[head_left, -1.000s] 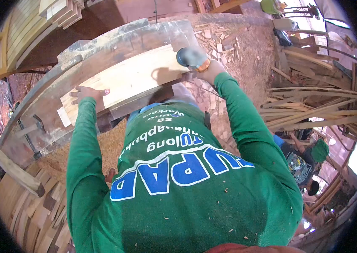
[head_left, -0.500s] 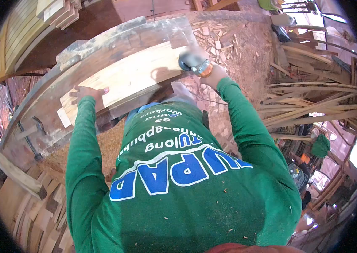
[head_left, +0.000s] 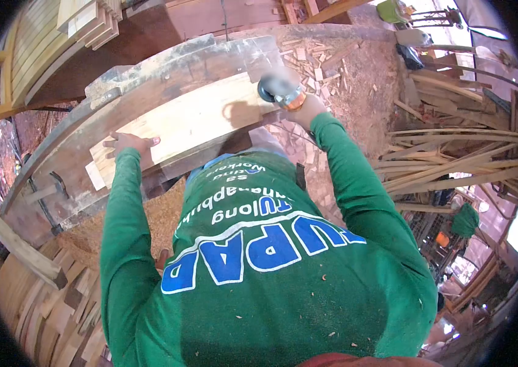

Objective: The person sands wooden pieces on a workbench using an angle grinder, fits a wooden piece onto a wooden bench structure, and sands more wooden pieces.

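A pale wooden board (head_left: 188, 113) lies on the worn workbench (head_left: 167, 67) in front of me. My left hand (head_left: 131, 145) rests on the board's left end with fingers spread, thumb pointing right. At the opposite end, my right hand (head_left: 309, 112) is wrapped round an angle grinder (head_left: 292, 98) with an orange body and a dark round disc. The disc is at the board's right end; blur hides whether it touches the wood. The grinder's shadow falls on the board.
A hammer (head_left: 48, 191) lies on the bench's left part. Wood offcuts (head_left: 319, 70) litter the floor to the right, near stacked curved strips (head_left: 454, 153). More cut pieces (head_left: 57, 312) are piled lower left. Slatted wooden furniture (head_left: 38, 46) stands beyond the bench.
The whole view has shifted slightly, with the bench lower in it. The grinder in my right hand has moved a little toward the board's far edge. My left hand stays on the board.
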Demonstrator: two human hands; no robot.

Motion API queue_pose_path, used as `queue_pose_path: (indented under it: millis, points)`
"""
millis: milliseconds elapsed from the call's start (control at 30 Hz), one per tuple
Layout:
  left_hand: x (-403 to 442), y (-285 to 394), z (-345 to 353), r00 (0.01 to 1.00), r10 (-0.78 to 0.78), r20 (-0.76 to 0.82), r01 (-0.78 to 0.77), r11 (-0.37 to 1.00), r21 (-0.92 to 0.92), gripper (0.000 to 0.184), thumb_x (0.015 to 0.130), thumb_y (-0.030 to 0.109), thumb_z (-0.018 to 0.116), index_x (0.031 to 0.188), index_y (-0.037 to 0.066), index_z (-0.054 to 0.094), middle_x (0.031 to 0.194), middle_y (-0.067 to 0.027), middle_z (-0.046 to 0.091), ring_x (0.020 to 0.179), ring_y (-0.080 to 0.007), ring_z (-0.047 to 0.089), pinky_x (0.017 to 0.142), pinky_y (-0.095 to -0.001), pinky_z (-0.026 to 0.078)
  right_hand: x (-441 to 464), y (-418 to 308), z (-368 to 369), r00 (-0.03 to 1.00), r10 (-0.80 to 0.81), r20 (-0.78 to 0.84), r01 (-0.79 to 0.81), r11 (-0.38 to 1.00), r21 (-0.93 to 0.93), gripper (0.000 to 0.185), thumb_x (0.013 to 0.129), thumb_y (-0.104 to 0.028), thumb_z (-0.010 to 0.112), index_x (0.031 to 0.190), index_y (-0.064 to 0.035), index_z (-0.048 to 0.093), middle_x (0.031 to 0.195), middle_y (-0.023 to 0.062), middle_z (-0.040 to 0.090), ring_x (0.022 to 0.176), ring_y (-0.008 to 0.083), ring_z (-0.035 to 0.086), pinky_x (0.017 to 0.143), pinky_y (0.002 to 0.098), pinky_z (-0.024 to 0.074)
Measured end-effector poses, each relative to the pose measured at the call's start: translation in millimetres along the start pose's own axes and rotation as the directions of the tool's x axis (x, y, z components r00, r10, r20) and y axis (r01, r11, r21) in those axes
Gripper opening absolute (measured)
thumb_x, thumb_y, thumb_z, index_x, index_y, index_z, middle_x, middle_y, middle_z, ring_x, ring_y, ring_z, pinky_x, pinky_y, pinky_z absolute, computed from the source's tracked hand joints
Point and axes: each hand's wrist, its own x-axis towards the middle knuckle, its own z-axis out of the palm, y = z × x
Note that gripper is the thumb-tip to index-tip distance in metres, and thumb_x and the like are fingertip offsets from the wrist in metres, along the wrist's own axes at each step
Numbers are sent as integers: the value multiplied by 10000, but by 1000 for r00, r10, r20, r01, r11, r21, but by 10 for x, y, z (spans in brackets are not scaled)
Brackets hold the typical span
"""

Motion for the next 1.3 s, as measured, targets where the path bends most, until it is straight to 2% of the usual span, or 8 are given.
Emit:
queue_pose_path:
  millis: [33, 167, 400, 600, 700, 833, 1067, 1300]
  points:
    - [10, -40, 36, 1000, 6, 2, -6, 999, 32, 1589, 578, 644, 936, 1595, -91, -38, 1659, -376, 39, 1575, -475, 7, 1275, -584, 97, -235, -247, -198, 999, 35, 31, -38, 994, 106, 580, 743, -451, 811, 1153, -54, 707, 1072, 209, 744, 1014, 382, 711, 894, 448, 567]
    - [12, 5, 10, 999, 30, -13, -29, 997, 71, 1584, 584, 665, 922, 1590, -105, -29, 1652, -381, 87, 1580, -458, 15, 1273, -594, 89, -581, -213, -179, 996, 83, 43, -85, 994, 62, 539, 695, -384, 835, 1122, -75, 720, 1055, 199, 748, 1012, 366, 716, 896, 451, 570]
    - [-36, -7, 16, 999, 50, -17, -48, 995, 84, 1570, 608, 686, 900, 1591, -104, -35, 1653, -380, 82, 1581, -456, 13, 1272, -595, 93, -687, -198, 45, 991, 114, -66, -107, 989, 99, 539, 691, -416, 833, 1098, -78, 734, 1055, 200, 751, 991, 370, 721, 892, 454, 571]
    - [21, 41, 17, 999, 50, 8, -51, 988, 146, 1568, 605, 660, 917, 1598, -86, -41, 1675, -343, 18, 1560, -514, 21, 1266, -585, 174, -310, -221, -180, 996, 94, -7, -92, 987, 129, 559, 702, -428, 826, 1084, -34, 724, 1036, 221, 747, 990, 382, 719, 889, 453, 571]
    - [-56, 55, -51, 999, -38, 25, 38, 999, 14, 1584, 591, 650, 931, 1607, -58, -57, 1676, -340, -14, 1544, -548, 51, 1252, -587, 235, -48, -420, -249, 993, 120, -13, -119, 990, 74, 548, 671, -429, 802, 1040, -29, 744, 998, 213, 753, 944, 387, 724, 857, 447, 578]
    - [20, 32, 16, 1000, -29, -8, 30, 999, 32, 1597, 584, 657, 931, 1610, -38, -77, 1670, -348, -23, 1530, -571, 85, 1235, -595, 281, -37, -594, -363, 995, 100, 24, -102, 992, 76, 564, 654, -447, 787, 1037, -35, 746, 991, 204, 756, 920, 384, 721, 844, 443, 578]
    - [-24, 48, -4, 999, -36, 7, 36, 999, 18, 1581, 598, 631, 936, 1608, -43, -77, 1665, -356, -33, 1521, -590, 80, 1235, -604, 270, -349, -466, -184, 999, 37, 30, -37, 999, 0, 527, 681, -442, 806, 1045, -66, 740, 986, 192, 754, 914, 398, 717, 825, 456, 576]
    - [86, 38, 79, 999, -34, -17, 35, 999, 34, 1571, 606, 629, 931, 1598, -73, -65, 1665, -356, -29, 1520, -590, 81, 1246, -615, 222, -849, -186, 63, 997, 57, -50, -48, 984, 172, 479, 638, -356, 839, 1007, -68, 737, 968, 225, 746, 927, 403, 724, 831, 468, 585]
